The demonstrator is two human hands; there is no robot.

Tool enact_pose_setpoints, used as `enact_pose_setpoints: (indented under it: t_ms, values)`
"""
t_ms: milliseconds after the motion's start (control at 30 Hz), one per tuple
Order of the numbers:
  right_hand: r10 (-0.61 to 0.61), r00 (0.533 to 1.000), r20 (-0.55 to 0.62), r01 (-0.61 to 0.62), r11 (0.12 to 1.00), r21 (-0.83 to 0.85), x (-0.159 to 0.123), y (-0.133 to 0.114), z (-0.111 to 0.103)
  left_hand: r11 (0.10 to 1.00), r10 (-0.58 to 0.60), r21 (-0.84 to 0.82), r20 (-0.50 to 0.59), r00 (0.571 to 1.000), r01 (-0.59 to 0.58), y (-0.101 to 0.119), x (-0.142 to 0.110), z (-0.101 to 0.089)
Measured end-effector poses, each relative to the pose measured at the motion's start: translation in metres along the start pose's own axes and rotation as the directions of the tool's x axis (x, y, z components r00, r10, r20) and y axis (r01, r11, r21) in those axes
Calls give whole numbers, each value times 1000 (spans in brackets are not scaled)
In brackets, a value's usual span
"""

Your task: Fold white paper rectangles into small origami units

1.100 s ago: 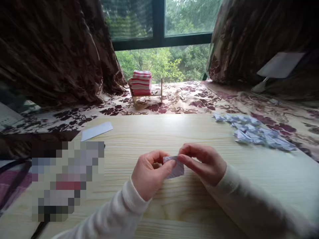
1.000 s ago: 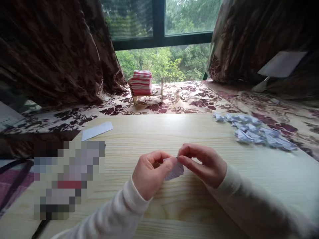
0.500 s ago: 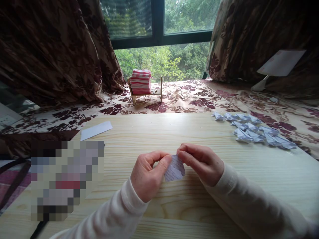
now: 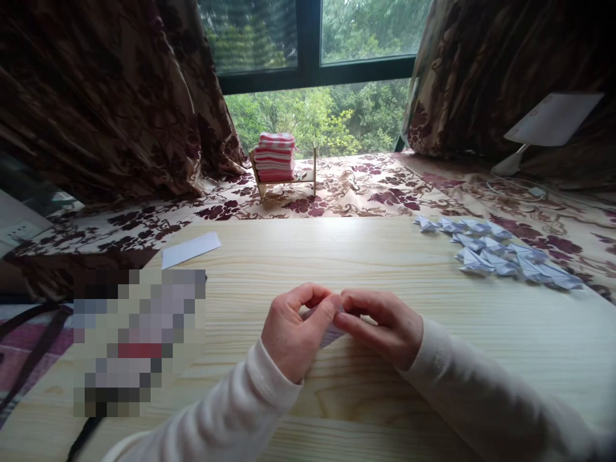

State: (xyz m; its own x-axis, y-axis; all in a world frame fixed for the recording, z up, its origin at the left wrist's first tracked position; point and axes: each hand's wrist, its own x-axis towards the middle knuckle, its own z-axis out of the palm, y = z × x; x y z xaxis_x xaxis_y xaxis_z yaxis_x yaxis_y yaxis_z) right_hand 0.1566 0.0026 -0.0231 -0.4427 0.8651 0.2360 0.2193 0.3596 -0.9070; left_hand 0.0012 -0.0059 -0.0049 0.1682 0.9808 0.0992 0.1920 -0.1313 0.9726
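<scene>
A small piece of folded paper (image 4: 331, 335) with faint printed lines is pinched between my two hands above the middle of the wooden table (image 4: 269, 256). My left hand (image 4: 296, 330) grips it with thumb and curled forefinger from the left. From the right, my right hand (image 4: 385, 324) holds its upper corner, thumb and fingers closed on it. The fingertips of both hands meet and cover most of the paper; only its lower part shows.
Several folded white paper pieces (image 4: 495, 253) stand in rows at the table's back right. A white paper strip (image 4: 191, 250) lies at the back left, near a pixelated object (image 4: 144, 340). Beyond the table are a small rack with striped cloths (image 4: 275, 157) and a lamp (image 4: 553, 119).
My right hand has come left and lower over the paper, and the fingertips of both hands now meet. Less of the paper shows. The whole view has shifted slightly.
</scene>
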Motion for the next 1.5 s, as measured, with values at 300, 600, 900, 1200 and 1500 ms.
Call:
enact_pose_setpoints:
  t_ms: [300,600,900,1200,1500]
  values:
    - [43,998,34,-47,993,104,5,-3,2,994,-58,-94,-72,996,52,-2,3,7]
    - [13,998,-54,-39,853,-520,-3,5,-7,630,502,630,117,857,-455,0,-34,-5]
    - [-208,966,151,252,651,-716,-21,0,-14,454,453,771,232,861,-446,-14,-48,4]
    - [-151,968,198,249,552,-796,-22,-4,2,402,446,794,266,855,-457,-16,-46,2]
    - [-279,949,146,228,288,-930,-25,8,17,419,460,809,203,864,-413,-19,-50,8]
